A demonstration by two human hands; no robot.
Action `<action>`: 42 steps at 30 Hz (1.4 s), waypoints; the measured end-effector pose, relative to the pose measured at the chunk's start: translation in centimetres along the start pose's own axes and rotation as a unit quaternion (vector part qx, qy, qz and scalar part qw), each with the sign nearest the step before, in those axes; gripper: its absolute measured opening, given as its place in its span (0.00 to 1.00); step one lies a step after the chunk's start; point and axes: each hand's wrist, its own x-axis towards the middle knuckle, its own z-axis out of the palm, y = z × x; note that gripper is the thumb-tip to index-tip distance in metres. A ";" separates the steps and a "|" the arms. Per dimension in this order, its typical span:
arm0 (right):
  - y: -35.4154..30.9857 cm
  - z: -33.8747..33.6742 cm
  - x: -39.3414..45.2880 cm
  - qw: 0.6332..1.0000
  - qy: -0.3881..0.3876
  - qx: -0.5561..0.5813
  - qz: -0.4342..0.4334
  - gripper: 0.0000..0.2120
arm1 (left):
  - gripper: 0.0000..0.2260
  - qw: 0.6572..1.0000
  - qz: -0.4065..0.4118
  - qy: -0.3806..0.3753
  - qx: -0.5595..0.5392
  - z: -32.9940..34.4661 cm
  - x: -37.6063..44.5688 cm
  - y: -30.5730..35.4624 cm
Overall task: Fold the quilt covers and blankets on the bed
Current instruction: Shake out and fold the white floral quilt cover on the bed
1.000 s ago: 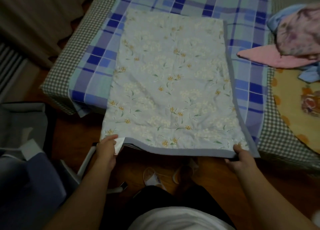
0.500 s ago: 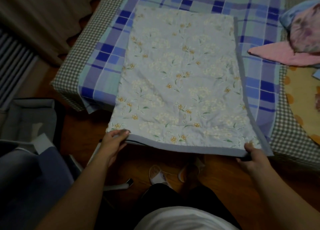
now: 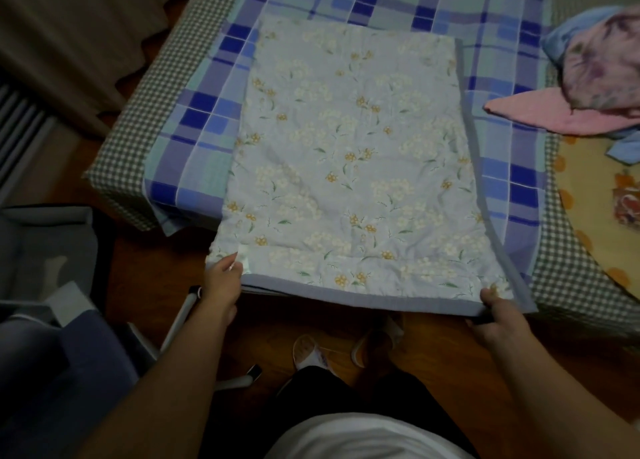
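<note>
A pale blue floral quilt (image 3: pixel 349 160), folded into a long rectangle, lies lengthwise on the bed and hangs over its near edge. My left hand (image 3: pixel 221 285) grips its near left corner. My right hand (image 3: pixel 498 316) pinches the near right corner, thumb on top and fingers underneath. Under the quilt lies a blue plaid cover (image 3: pixel 201 126), spread flat on the bed. A crumpled pink and blue bundle of bedding (image 3: pixel 588 74) sits at the far right.
The bed has a grey checked sheet (image 3: pixel 138 112) and a yellow patterned blanket (image 3: pixel 609 216) at its right. A dark chair (image 3: pixel 52 372) stands at my left on the wooden floor. Slippers (image 3: pixel 311 353) are by my feet. A curtain (image 3: pixel 79 36) hangs at the upper left.
The view has shifted slightly. Both hands keep hold of the quilt's near corners; the left hand's grip on the corner has shifted a little.
</note>
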 end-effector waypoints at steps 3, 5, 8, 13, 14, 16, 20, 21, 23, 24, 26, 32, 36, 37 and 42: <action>-0.5 -0.1 0.7 1.000 0.002 0.014 0.003 0.20 | 0.17 0.998 -0.009 -0.028 0.064 0.2 0.1 0.6; -0.9 0.0 0.7 1.000 0.002 0.015 0.004 0.20 | 0.18 0.994 -0.001 -0.021 0.105 0.2 0.1 0.9; -1.0 0.3 0.5 1.000 -0.001 0.016 -0.001 0.22 | 0.18 0.995 0.007 -0.034 0.097 -0.1 0.0 1.7; -0.5 0.5 0.3 1.000 -0.002 0.011 -0.003 0.21 | 0.13 0.982 -0.112 -0.142 -0.058 -1.6 -1.4 2.2; -0.4 0.5 0.3 1.000 -0.003 0.010 -0.002 0.20 | 0.13 0.979 -0.124 -0.147 -0.074 -1.9 -1.4 2.1; -0.4 0.2 0.5 1.000 -0.004 0.009 -0.002 0.20 | 0.12 0.977 -0.132 -0.144 -0.089 -2.5 -1.5 2.0; -0.3 -0.1 0.6 1.000 0.000 0.009 -0.008 0.20 | 0.09 0.983 -0.080 -0.155 -0.061 -2.8 -1.7 1.8; -0.3 -0.1 0.6 1.000 -0.002 0.010 -0.009 0.20 | 0.10 0.983 -0.066 -0.158 -0.064 -2.7 -1.8 1.7; -0.4 -0.2 0.4 1.000 -0.006 0.015 -0.013 0.21 | 0.11 0.985 -0.052 -0.149 -0.069 -2.3 -2.1 1.5; -0.5 -0.2 0.3 1.000 -0.010 0.018 -0.014 0.21 | 0.10 0.986 -0.050 -0.144 -0.071 -2.1 -2.4 1.5; -0.6 -0.3 0.2 0.999 -0.021 0.021 -0.017 0.22 | 0.07 0.984 -0.065 -0.143 -0.081 -1.8 -2.7 1.6; -0.5 -0.6 0.8 0.999 -0.034 0.021 -0.017 0.23 | 0.13 0.983 -0.077 -0.137 -0.095 -1.8 -2.3 1.8; -0.5 -0.9 0.9 0.999 -0.030 0.003 -0.022 0.21 | 0.18 0.989 -0.061 -0.106 -0.084 -1.5 -2.0 2.6; -0.6 -1.0 0.9 0.999 -0.030 -0.001 -0.024 0.20 | 0.19 0.992 -0.054 -0.090 -0.069 -1.3 -1.8 2.7; -0.6 -1.3 1.5 0.999 -0.028 0.001 -0.023 0.20 | 0.22 1.000 0.015 -0.003 0.002 0.0 -1.2 2.8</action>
